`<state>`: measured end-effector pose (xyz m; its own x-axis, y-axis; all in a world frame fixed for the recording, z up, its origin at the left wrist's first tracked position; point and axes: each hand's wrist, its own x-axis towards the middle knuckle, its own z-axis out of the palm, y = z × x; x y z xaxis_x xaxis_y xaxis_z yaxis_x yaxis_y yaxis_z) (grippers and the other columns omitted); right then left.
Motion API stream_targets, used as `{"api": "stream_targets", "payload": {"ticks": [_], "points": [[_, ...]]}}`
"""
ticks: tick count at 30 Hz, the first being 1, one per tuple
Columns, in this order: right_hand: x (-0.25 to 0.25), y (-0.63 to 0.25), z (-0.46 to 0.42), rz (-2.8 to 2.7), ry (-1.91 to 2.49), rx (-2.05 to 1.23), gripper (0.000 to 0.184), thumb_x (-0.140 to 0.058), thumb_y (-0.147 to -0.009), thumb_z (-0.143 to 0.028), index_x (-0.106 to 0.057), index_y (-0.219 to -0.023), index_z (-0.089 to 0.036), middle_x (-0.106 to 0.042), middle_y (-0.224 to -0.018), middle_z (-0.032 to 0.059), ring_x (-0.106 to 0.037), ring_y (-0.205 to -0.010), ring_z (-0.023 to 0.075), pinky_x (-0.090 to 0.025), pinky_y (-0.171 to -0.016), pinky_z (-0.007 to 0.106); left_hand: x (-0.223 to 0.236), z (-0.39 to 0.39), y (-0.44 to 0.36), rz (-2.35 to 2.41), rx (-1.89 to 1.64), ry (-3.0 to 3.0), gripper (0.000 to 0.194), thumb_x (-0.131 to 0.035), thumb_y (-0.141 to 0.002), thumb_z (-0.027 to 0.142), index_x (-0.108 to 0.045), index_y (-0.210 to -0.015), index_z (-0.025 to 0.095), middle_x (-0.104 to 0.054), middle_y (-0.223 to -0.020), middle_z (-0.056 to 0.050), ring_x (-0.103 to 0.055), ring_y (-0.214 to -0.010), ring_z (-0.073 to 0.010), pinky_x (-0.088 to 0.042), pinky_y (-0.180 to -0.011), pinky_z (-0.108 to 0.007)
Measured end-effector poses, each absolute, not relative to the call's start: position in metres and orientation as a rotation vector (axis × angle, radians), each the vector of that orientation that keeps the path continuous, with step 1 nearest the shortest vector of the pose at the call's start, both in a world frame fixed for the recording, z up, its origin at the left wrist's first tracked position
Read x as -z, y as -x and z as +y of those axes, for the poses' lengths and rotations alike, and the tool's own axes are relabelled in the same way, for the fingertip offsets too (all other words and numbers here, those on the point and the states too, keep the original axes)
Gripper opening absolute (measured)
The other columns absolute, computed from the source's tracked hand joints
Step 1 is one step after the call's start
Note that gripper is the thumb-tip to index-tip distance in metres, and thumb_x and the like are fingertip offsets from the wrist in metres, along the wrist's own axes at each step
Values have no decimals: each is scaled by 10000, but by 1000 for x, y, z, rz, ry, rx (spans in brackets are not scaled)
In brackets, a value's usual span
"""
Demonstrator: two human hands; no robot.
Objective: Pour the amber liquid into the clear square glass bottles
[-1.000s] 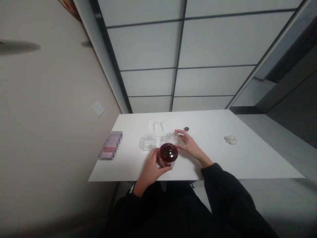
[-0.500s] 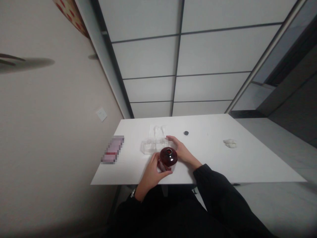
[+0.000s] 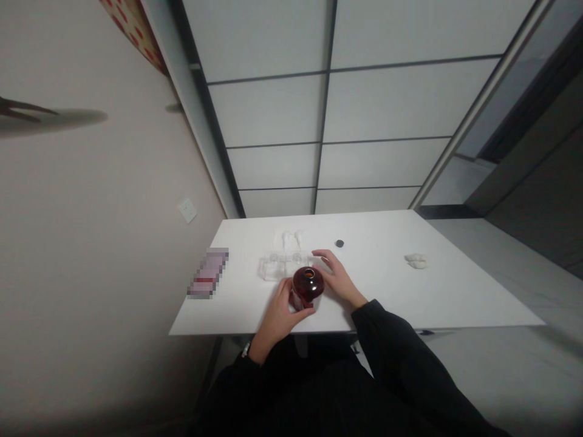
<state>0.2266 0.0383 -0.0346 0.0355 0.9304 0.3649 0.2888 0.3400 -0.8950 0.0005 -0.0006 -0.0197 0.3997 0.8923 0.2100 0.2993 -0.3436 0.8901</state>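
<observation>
A round dark-red glass bottle (image 3: 308, 283) with an open neck stands near the front edge of the white table (image 3: 387, 291). My left hand (image 3: 277, 315) is wrapped round its left side and base. My right hand (image 3: 337, 279) lies just to the right of the bottle with its fingers stretched forward, the fingertips at the right end of a clear plastic tray (image 3: 277, 267). The tray lies flat directly behind the bottle.
Behind the tray lies a second piece of clear plastic packaging (image 3: 289, 238). A small dark cap (image 3: 339, 243) sits further back. A crumpled white wad (image 3: 416, 260) lies to the right, a blurred pink box (image 3: 208, 280) to the left by the wall.
My right hand brought the clear plastic piece leftward beside the tray and now rests next to the bottle. My left hand has stayed on the bottle.
</observation>
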Motion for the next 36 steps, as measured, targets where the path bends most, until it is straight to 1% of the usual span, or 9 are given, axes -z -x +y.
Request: {"api": "stream_targets", "payload": {"ticks": [2,4,6,9,14,18,23,30,36], "points": [[35,-228,40,-1447,1196,-665,321,-603,-966,-573,-663,-918,-262,-681,-1076,72,-630,-1109,269,-495,-1070,460,20,0,-1,1030,-924,-1855,622,-901,-755,277,-608,-1298,201,-637,-1278,-102,-617,-1223,-308,-481,-1103,-486],[36,-229,41,-1410,1230,-618,451,-595,-951,-589,-499,-661,-258,-577,-794,37,-572,-886,248,-499,-922,428,20,-1,0,1038,-916,-1863,583,-896,-761,280,-618,-1266,192,-637,-1256,-100,-619,-1199,-302,-490,-1089,-481],[38,-231,41,-1372,1270,-600,569,-612,-927,-578,-292,-576,-266,-370,-606,-17,-431,-687,200,-450,-754,383,19,-1,0,1041,-907,-1874,567,-898,-751,272,-626,-1242,193,-640,-1248,-98,-623,-1185,-300,-497,-1084,-481],[39,-231,37,-1317,1315,-594,616,-625,-906,-547,-160,-608,-274,-173,-575,-67,-234,-591,140,-305,-615,333,19,-2,1,1021,-906,-1896,590,-887,-750,255,-621,-1275,208,-637,-1287,-105,-621,-1223,-307,-491,-1111,-487],[35,-231,23,-1258,1305,-551,552,-651,-874,-554,-258,-623,-260,-272,-600,-68,-278,-614,128,-271,-621,310,24,-1,1,1060,-934,-1966,656,-917,-720,266,-632,-1308,205,-604,-1370,-132,-601,-1282,-328,-476,-1143,-497],[37,-235,10,-1204,1294,-536,516,-612,-885,-640,-366,-646,-255,-333,-605,-65,-329,-612,136,-288,-604,302,28,-1,-3,1169,-869,-2055,509,-940,-717,318,-666,-1126,190,-685,-1153,-91,-663,-1065,-287,-539,-980,-429],[43,-241,-3,-1146,1291,-511,551,-528,-939,-690,-388,-636,-252,-356,-598,-56,-362,-615,145,-309,-614,309,30,-4,-4,1175,-857,-2050,650,-935,-742,331,-557,-1256,209,-727,-1021,-37,-694,-882,-227,-533,-802,-331],[43,-242,-9,-1106,1285,-492,570,-484,-962,-710,-440,-642,-241,-407,-604,-41,-408,-624,153,-330,-622,312,29,-4,-2,1130,-775,-2174,263,-794,-885,367,-598,-803,211,-689,-782,5,-645,-745,-197,-467,-725,-302],[46,-241,-9,-1090,1304,-496,661,-440,-958,-778,-393,-567,-247,-381,-546,-33,-366,-566,145,-300,-590,323,23,-9,1,936,-671,-2285,122,-721,-967,344,-773,-966,234,-796,-1009,-18,-728,-942,-220,-532,-904,-328]]}}
